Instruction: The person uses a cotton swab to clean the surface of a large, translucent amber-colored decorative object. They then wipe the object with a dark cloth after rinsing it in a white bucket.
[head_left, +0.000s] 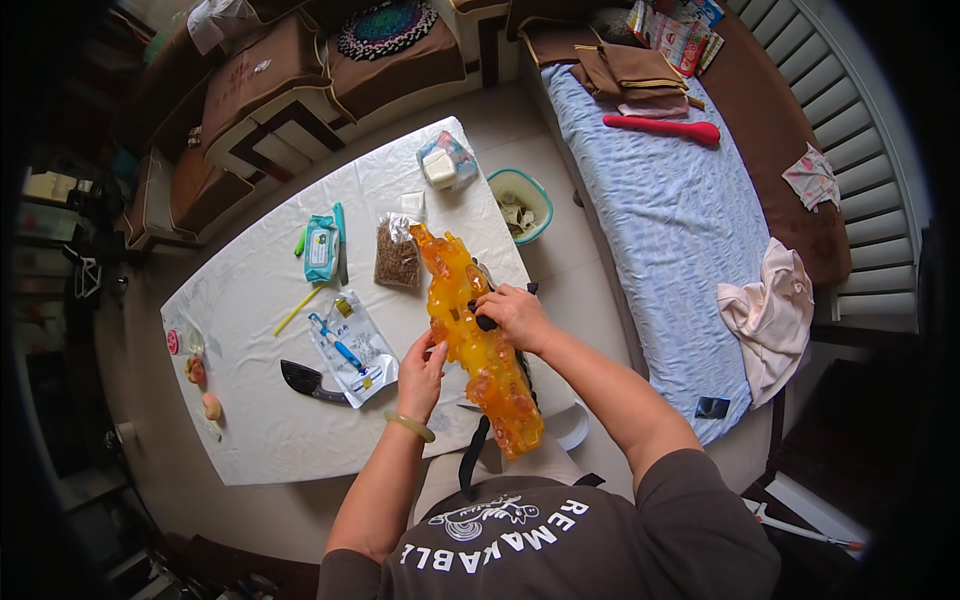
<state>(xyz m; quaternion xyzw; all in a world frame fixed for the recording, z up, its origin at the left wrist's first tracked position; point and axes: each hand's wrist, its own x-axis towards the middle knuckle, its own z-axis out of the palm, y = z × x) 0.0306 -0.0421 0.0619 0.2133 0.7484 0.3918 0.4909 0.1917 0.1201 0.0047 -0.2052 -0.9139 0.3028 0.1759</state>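
A long, knobbly amber-coloured translucent carving (480, 352) stands or lies slantwise at the table's near right edge, close to my body. My right hand (514, 315) pinches a dark cloth (486, 322) against its right side. With the fingers bent, my left hand (424, 367) touches the carving's left edge; whether it grips is unclear. A black strap (472, 457) hangs below, beside a pointed metal tip (469, 407). Left of my left hand lie a silver pouch (367, 360) with a blue-handled peeler (341, 346) on it, and a dark-bladed cleaver (304, 377).
The white-covered table (262, 420) also bears a wet-wipes pack (321, 249), a turquoise-handled knife (341, 232), a bag of brown strands (397, 251), a jar (193, 341) and peaches (212, 406). A waste bin (536, 195) stands right of it, near a blue-covered sofa (637, 225).
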